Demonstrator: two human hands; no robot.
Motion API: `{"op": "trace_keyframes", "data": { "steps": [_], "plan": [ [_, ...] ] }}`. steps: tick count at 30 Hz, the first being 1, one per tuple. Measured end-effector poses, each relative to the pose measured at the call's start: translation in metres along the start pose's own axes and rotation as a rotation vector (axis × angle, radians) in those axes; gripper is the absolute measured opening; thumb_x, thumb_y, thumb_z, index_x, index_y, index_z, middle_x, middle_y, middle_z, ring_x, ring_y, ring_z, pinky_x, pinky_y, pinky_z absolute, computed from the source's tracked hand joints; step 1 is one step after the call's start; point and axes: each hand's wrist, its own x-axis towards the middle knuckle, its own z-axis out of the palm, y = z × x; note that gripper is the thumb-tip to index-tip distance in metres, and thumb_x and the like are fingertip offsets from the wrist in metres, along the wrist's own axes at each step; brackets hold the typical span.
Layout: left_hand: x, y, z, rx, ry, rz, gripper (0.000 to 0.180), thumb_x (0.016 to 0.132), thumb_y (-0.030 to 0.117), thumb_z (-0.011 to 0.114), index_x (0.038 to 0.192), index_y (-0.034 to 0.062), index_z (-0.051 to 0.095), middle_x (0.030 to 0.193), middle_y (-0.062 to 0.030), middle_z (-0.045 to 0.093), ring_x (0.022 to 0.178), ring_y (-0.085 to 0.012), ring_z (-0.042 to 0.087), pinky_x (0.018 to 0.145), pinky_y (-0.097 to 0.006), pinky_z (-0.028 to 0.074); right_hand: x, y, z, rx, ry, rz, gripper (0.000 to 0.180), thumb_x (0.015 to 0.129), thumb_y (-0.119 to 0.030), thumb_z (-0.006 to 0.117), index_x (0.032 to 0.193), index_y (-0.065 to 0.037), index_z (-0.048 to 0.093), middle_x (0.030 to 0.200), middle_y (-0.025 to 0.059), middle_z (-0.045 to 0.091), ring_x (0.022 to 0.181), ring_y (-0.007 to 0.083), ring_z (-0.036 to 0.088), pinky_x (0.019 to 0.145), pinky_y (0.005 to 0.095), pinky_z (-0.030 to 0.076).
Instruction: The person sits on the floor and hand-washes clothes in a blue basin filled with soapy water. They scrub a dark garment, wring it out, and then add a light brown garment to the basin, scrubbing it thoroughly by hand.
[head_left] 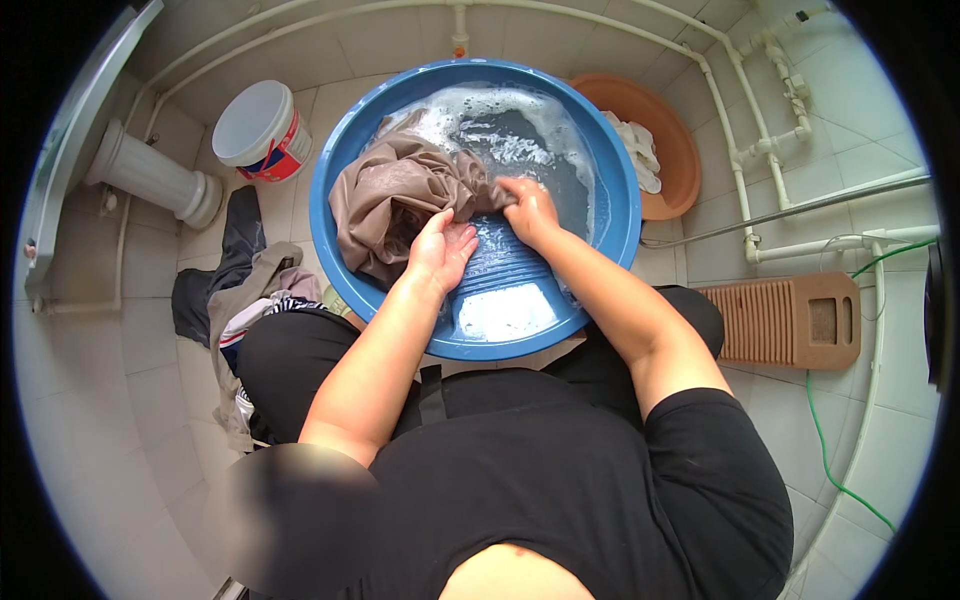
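A wide blue basin point(322, 215) of soapy water stands before my knees, with a ribbed washboard slope point(500, 268) on its near side. Bunched brown wet cloth point(385, 190) fills the basin's left half, its kind of garment not clear. One twisted end of it reaches right, into the closed fingers of my right hand point(532, 212). My left hand point(443, 252) lies at the cloth's near edge, palm turned up and fingers stretched out, thumb against the fabric. White suds point(460, 105) float along the far side.
A white bucket point(255, 125) stands far left beside a pedestal point(160, 175). Assorted clothes point(245, 280) lie on the floor at left. An orange-brown basin point(680, 150) holds white cloth point(638, 150). A brown washboard point(780, 320) and a green hose point(825, 440) are at right.
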Motion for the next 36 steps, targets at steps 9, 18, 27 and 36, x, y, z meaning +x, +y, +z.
{"op": "trace_keyframes", "data": {
  "steps": [9, 18, 27, 36],
  "plan": [
    [0.005, 0.022, -0.009, -0.083, -0.510, -0.296, 0.055, 0.085, 0.052, 0.047, 0.110, 0.0033, 0.054, 0.098, -0.0168, 0.061, 0.085, -0.0260, 0.061, 0.074, -0.039, 0.051, -0.062, -0.123, -0.002, 0.401, -0.072, -0.623, 0.009, 0.063, -0.004, 0.055, 0.071, -0.007, 0.053, 0.073, 0.0095, 0.053, 0.069, 0.0295, 0.056, 0.060, 0.0360, 0.045],
    [-0.016, -0.002, 0.017, -0.142, -0.033, -0.158, 0.036, 0.090, 0.041, 0.037, 0.090, 0.0111, 0.057, 0.085, -0.0032, 0.060, 0.079, -0.0209, 0.058, 0.070, -0.039, 0.048, -0.030, -0.078, 0.017, -0.114, 0.100, -0.371, 0.026, 0.075, -0.028, 0.056, 0.054, -0.013, 0.057, 0.062, 0.0084, 0.060, 0.059, 0.0269, 0.060, 0.051, 0.0380, 0.046],
    [0.050, -0.058, -0.018, -0.810, -1.313, 0.685, 0.040, 0.090, 0.041, 0.037, 0.100, 0.0070, 0.056, 0.089, -0.0054, 0.060, 0.083, -0.0170, 0.057, 0.076, -0.031, 0.047, -0.053, -0.127, 0.012, 0.153, 0.138, -0.700, 0.027, 0.077, -0.026, 0.061, 0.054, -0.013, 0.056, 0.057, 0.0060, 0.057, 0.052, 0.0243, 0.056, 0.048, 0.0356, 0.044],
    [0.079, -0.063, -0.082, -0.243, -0.501, 0.212, 0.033, 0.090, 0.033, 0.035, 0.092, 0.0078, 0.056, 0.089, -0.0068, 0.060, 0.083, -0.0203, 0.058, 0.077, -0.034, 0.047, -0.062, -0.134, 0.011, 0.078, 0.122, -0.595, 0.034, 0.080, -0.029, 0.058, 0.052, -0.012, 0.051, 0.054, 0.0079, 0.053, 0.053, 0.0272, 0.055, 0.050, 0.0371, 0.043]
  ]
}}
